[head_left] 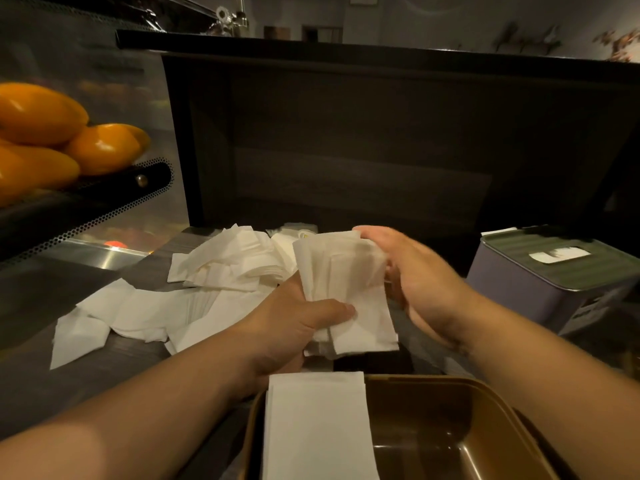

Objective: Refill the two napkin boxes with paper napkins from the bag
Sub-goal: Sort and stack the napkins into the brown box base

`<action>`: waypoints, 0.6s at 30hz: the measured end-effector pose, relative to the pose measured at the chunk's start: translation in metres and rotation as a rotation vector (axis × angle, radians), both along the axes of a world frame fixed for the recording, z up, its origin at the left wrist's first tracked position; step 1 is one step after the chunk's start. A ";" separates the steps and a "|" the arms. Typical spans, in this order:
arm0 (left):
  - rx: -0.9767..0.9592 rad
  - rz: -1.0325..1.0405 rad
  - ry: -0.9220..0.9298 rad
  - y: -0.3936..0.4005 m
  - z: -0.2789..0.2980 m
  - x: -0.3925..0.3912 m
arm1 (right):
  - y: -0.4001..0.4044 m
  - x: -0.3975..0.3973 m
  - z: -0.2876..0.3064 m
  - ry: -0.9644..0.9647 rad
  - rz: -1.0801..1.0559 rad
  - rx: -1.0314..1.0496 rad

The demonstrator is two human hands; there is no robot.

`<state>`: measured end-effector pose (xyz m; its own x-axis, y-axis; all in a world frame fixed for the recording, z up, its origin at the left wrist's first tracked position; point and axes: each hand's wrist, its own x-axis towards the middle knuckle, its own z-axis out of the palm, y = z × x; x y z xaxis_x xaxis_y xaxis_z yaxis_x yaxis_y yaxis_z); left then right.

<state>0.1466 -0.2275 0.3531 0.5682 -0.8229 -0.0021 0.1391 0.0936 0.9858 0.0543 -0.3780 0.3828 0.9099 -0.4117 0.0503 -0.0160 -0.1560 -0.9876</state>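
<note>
Oranges (52,133) sit on a shelf at far left. Loose napkins (194,292) lie strewn on the desk (31,386). The left hand (294,327) grips a stack (346,289) from below; the right hand (415,278), fingers straight, presses its side, seemingly squaring it. Next, the stack likely goes down into the brown box (450,427), beside the pile (318,427) already in its left half. At right, the second box (554,268) is lidded, a napkin in its slot.

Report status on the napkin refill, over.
Left hand grips a napkin stack; right hand steadies its top edge. Brown box holds one stack, half bare. Loose napkins strewn on counter; nothing blocking.
</note>
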 end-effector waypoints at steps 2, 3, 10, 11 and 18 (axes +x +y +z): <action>0.023 0.004 -0.048 0.002 0.001 -0.002 | -0.005 -0.002 0.006 -0.013 -0.028 0.044; 0.032 0.002 -0.060 0.002 0.000 -0.003 | -0.006 -0.003 0.009 -0.003 -0.022 0.042; 0.095 -0.027 -0.132 -0.001 -0.002 0.001 | -0.009 -0.004 0.009 -0.092 -0.130 -0.076; 0.108 -0.028 -0.140 -0.002 -0.002 0.002 | -0.009 -0.004 0.010 -0.117 -0.161 -0.053; 0.144 -0.013 -0.111 -0.001 -0.002 0.005 | -0.022 -0.017 0.044 -0.344 -0.259 -0.102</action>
